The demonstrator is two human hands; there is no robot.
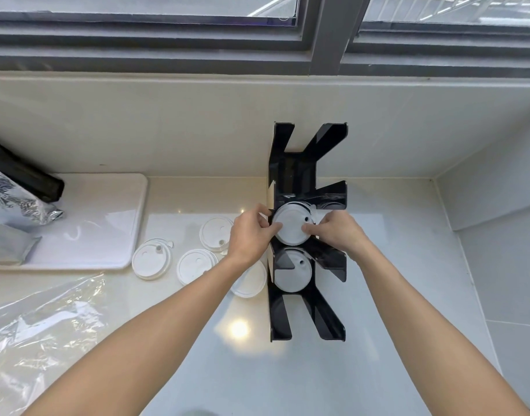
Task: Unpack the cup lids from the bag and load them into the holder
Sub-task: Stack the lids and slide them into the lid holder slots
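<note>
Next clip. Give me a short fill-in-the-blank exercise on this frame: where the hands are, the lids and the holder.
1. Both hands, left hand and right hand, grip one white lid at the ____ holder.
2. Loose lids lie on the counter to the ____ of the holder.
3. A crumpled clear ____ bag lies at the lower left.
4. A second lid sits in the slot ____ to the person than the gripped one.

Missing words: black; left; plastic; nearer

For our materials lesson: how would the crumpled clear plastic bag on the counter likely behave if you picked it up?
The crumpled clear plastic bag would probably flop and sag, since it lies in loose wrinkles. It looks thin and see-through, so likely very light. Its glossy film may slip between fingers, and it could catch air and drift if pushed.
</note>
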